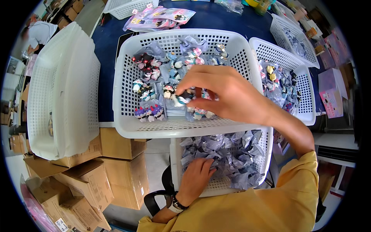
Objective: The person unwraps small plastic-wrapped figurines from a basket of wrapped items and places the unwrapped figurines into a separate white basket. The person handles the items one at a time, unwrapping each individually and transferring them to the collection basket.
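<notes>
My right hand [228,92] reaches over a large white basket [154,132], thumb and forefinger closed around a small white-and-teal figurine [180,101]. Around it in the basket lie several more figurines on grey packets, among them a row of purple ones [149,113] at the near left and black-and-red ones [145,62] at the far left. Below, in a second white basket [266,152], my left hand [196,176] has its fingers curled into a heap of grey plastic packets [232,154]. Its fingertips press on one packet and are partly hidden.
To the right stand more white baskets [309,98] holding figurines and grey packets. Stacked white baskets [58,92] rise at the left above cardboard boxes [123,170]. Pink printed bags [162,17] lie on the blue table [104,65]. Another person [40,33] is at the far left.
</notes>
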A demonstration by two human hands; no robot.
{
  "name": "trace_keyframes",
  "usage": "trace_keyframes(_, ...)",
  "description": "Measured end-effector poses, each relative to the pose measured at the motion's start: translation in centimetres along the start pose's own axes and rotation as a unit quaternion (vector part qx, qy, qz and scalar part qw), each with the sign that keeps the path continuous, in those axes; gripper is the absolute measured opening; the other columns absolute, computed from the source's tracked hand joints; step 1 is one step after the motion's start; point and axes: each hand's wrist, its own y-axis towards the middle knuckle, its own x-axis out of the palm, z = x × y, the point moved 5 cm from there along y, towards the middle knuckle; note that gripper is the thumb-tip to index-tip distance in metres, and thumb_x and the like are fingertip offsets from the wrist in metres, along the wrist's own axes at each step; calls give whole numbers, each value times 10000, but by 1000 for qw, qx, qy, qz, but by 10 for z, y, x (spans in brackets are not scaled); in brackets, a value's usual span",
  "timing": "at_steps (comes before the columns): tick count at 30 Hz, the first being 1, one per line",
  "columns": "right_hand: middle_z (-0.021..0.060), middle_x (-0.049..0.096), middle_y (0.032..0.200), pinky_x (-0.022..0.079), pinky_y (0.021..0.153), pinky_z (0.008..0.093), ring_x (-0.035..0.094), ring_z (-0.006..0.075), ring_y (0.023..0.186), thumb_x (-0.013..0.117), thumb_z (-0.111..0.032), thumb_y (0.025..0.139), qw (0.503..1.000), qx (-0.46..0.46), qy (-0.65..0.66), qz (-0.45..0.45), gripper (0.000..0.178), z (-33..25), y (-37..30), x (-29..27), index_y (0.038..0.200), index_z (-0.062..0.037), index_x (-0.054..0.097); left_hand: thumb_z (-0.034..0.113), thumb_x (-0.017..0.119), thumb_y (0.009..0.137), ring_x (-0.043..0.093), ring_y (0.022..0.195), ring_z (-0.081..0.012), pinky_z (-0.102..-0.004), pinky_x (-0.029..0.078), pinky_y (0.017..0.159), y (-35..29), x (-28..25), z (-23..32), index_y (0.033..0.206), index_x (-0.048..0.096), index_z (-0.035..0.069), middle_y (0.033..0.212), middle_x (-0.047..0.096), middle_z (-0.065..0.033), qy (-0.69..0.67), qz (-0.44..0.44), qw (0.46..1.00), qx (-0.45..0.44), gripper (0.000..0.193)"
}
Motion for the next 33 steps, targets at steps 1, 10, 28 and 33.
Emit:
trace_keyframes(1,121,740,1112,590,814,463,745,343,961,827,12,873,999,19,-6,-35,273,12,12,12,1122,-22,719,118,858,904,660,1022,-373,-455,549,845,0,0,0,1286,648,39,1169,654,-150,-2,6,1000,9,443)
trace_keyframes(10,102,717,1058,608,843,488,740,352,1027,810,-78,881,983,-99,-101,-114,223,41,77,92,1084,-54,720,120,820,944,675,953,-331,-425,562,796,0,-2,-2,1238,680,54,1069,656,-115,-3,29,999,36,332)
trace_keyframes(28,171,708,1052,620,790,505,758,413,953,835,-91,892,987,-77,-107,-94,220,55,95,119,1016,37,707,59,773,960,671,938,-325,-417,565,781,-5,0,2,1248,684,61,1045,646,-106,-2,7,998,55,301)
trace_keyframes(33,168,675,1110,607,807,506,735,415,961,838,-94,895,987,-70,-109,-92,259,56,91,122,1073,23,690,43,768,956,667,932,-334,-425,562,775,-4,2,3,1245,678,55,1050,642,-116,-5,3,998,60,303)
